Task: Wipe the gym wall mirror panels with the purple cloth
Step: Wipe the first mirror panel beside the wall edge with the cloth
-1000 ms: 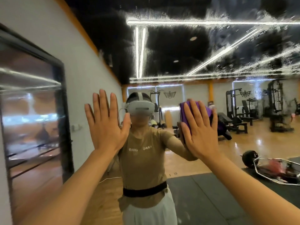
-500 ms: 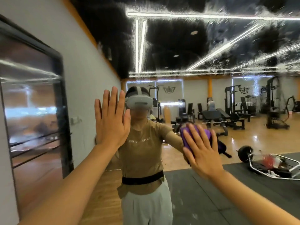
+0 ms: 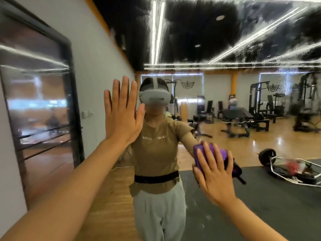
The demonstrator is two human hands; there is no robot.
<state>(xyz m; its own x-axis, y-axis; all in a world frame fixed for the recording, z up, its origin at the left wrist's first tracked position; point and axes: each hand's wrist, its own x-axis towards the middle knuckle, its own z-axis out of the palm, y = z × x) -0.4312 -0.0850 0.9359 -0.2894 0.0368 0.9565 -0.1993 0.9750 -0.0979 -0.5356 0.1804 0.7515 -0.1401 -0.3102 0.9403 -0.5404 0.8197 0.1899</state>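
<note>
Flatly, right hand [image 3: 215,178] on folded purple cloth [image 3: 211,155]

I'm seeing wooden floor [image 3: 260,150] reflected, dark mat [image 3: 278,202] at four o'clock, barbell frame [image 3: 295,168] lying on it.

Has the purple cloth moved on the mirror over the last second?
Yes. The purple cloth, pressed flat by the right hand, has slid downward: from level with the reflected grey headset to near the reflected black belt.
</note>
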